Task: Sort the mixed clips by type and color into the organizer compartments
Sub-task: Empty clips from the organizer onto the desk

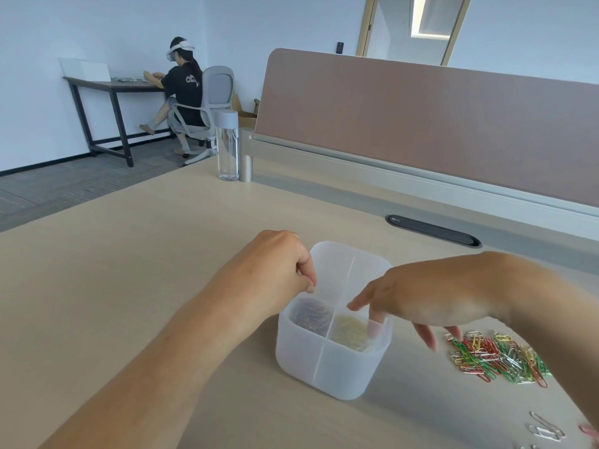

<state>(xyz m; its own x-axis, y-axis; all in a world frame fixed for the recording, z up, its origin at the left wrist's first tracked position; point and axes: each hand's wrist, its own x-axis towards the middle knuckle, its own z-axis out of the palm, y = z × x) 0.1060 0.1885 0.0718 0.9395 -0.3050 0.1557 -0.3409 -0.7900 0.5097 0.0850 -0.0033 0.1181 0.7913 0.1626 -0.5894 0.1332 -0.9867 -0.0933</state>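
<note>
**A:** While the right hand point(421, 303) is hovering over the organizer point(327, 374), what is standing at risk?

**B:** Entry one, organizer: translucent, four compartments, sitting at the near middle of the desk point(129, 270). The right hand's fingers are reaching out straight and spread. One fingertip point(376, 327) is dipping into the near-right compartment, and no clip is showing between the fingers. My judgement: a clip let go carelessly there could be skipping over the divider and mixing colours.

**A:** And the left hand point(275, 270)?

**B:** Its fingers are curling at the organizer's left rim. I cannot tell whether they are pinching the wall or only resting there. If that hand is tugging, the light box could be sliding or tipping.

**A:** Contents?

**B:** Near-left compartment: dark clips point(311, 315). Near-right: pale yellow clips point(351, 333). Both far compartments are looking unfilled.

**A:** Outside it?

**B:** Mixed pile point(499, 358), lying just right of the organizer: red, green, yellow and silver. The right wrist is passing above it, so a low sweep could be scattering it. A few silver clips point(547, 429) are lying nearer, at the right edge. A clear bottle point(228, 147) is standing far left.
</note>
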